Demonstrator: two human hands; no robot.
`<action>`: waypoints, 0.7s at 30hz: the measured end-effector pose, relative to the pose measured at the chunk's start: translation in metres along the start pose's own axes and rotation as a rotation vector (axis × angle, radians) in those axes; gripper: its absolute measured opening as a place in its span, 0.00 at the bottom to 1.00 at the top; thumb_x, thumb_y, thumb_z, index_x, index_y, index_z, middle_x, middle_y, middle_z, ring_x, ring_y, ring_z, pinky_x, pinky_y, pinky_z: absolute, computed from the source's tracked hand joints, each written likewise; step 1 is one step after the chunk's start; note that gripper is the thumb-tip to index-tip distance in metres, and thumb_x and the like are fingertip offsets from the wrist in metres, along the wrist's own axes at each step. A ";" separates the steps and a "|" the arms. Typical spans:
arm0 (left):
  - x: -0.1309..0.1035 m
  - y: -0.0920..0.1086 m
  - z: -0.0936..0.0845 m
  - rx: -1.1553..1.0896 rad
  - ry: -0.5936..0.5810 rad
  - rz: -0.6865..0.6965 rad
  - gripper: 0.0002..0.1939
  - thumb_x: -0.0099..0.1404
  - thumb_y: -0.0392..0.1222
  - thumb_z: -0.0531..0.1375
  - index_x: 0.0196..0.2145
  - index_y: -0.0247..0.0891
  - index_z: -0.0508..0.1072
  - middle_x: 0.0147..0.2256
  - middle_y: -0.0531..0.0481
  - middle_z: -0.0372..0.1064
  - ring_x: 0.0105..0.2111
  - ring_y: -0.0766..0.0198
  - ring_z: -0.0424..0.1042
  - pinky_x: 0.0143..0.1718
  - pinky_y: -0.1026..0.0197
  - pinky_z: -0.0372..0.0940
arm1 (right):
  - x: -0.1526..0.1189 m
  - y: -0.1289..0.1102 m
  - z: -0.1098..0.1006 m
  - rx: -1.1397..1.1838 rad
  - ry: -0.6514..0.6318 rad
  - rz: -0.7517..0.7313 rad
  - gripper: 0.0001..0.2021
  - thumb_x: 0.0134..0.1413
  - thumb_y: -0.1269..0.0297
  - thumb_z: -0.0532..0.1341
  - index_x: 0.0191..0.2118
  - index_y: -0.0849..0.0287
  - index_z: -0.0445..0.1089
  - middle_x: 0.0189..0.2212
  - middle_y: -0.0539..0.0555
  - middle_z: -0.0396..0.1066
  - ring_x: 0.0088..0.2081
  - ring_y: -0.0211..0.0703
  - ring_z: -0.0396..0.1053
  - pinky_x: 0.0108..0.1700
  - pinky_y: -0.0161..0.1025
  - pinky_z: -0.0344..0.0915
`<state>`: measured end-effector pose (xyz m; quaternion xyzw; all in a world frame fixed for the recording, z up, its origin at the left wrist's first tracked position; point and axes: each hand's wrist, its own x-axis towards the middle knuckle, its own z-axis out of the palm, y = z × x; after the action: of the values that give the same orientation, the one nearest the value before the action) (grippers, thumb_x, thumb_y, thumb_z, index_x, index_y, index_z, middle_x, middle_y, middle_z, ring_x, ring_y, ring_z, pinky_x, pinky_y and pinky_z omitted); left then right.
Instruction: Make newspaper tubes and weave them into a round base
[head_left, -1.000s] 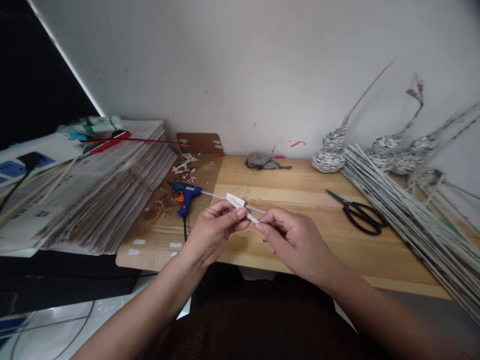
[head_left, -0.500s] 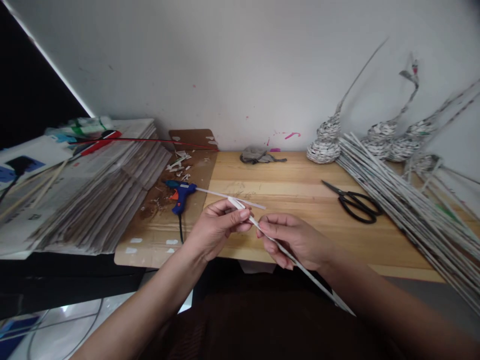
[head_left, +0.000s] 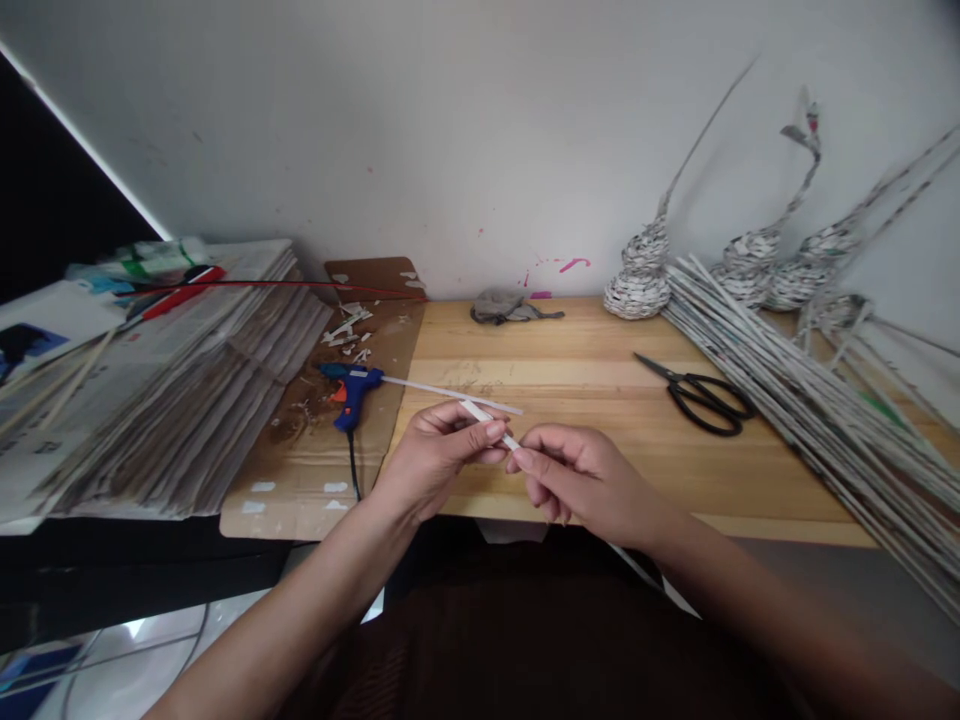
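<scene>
Between my two hands runs a thin white rolled-paper stick (head_left: 477, 411), held slantwise above the front of the wooden table. My left hand (head_left: 450, 450) pinches it near its upper end, thumb on top. Close beside, my right hand (head_left: 574, 470) grips the same stick with thumb and curled fingers. The stick's lower part passes behind my right hand and shows again below it. Just beyond the hands lies a blue glue gun (head_left: 357, 392) with a long white glue stick (head_left: 450, 394) in its back end.
Black-handled scissors (head_left: 705, 400) and a bundle of paper sticks (head_left: 795, 400) lie at right. Woven paper forms (head_left: 637, 275) stand behind them. A grey cloth (head_left: 506, 307) rests by the wall. At left are stacked newspapers (head_left: 225, 400) and a brown board (head_left: 300, 490) with paper scraps.
My right hand has turned, its thumb now further over the stick, which hides the stretch that ran across its fingers. My left hand keeps its pinch. The view has shifted slightly.
</scene>
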<state>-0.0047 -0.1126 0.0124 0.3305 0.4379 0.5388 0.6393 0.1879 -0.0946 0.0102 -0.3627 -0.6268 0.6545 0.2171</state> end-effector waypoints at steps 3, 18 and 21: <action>0.001 -0.002 0.001 0.008 -0.026 -0.015 0.09 0.51 0.40 0.74 0.31 0.37 0.82 0.28 0.49 0.77 0.27 0.69 0.75 0.29 0.69 0.71 | 0.004 0.002 -0.005 0.173 -0.094 0.092 0.15 0.63 0.51 0.58 0.37 0.60 0.70 0.20 0.46 0.66 0.17 0.31 0.63 0.18 0.28 0.59; 0.005 -0.012 0.001 0.047 -0.011 -0.048 0.07 0.52 0.41 0.73 0.29 0.37 0.82 0.29 0.48 0.77 0.27 0.70 0.72 0.27 0.70 0.66 | -0.003 0.008 -0.007 -0.255 0.095 -0.187 0.14 0.62 0.54 0.58 0.31 0.58 0.67 0.21 0.46 0.61 0.24 0.33 0.59 0.27 0.33 0.55; 0.007 -0.014 0.002 0.067 -0.004 -0.053 0.08 0.51 0.41 0.73 0.29 0.36 0.83 0.29 0.47 0.77 0.28 0.68 0.72 0.27 0.69 0.66 | -0.007 0.006 -0.006 -0.509 0.175 -0.332 0.15 0.67 0.59 0.53 0.30 0.58 0.67 0.23 0.47 0.62 0.26 0.34 0.59 0.31 0.36 0.53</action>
<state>0.0028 -0.1086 -0.0008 0.3409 0.4631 0.5061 0.6428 0.1976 -0.0967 0.0055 -0.3529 -0.8003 0.3985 0.2761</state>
